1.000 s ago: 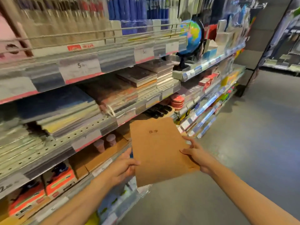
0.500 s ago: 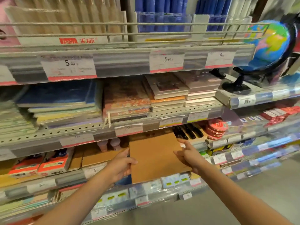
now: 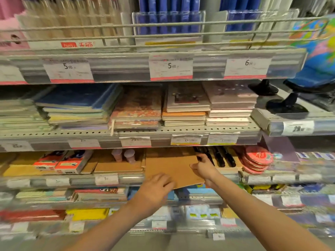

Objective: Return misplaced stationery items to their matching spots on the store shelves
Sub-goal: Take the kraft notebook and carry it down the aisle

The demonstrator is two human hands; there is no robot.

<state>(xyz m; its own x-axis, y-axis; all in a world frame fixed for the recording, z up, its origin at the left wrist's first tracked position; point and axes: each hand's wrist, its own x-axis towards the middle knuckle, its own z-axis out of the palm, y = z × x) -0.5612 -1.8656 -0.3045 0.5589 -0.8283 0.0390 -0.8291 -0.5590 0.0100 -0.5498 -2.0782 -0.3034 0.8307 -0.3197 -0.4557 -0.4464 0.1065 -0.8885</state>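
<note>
The left hand (image 3: 154,191) presses flat on the near edge and the right hand (image 3: 204,168) pinches the right edge of the brown notebook (image 3: 172,167), thin, light and bendable, best gripped at its edges, now half onto the third shelf (image 3: 126,179) beside matching brown stacks (image 3: 116,165), where earlier it hung before it.

Notebook (image 3: 172,169) lying on shelf (image 3: 126,179) — stamps (image 3: 123,155) left, pens (image 3: 220,157) right. Left hand (image 3: 155,189) at near edge, right hand (image 3: 204,167) at right edge.
</note>
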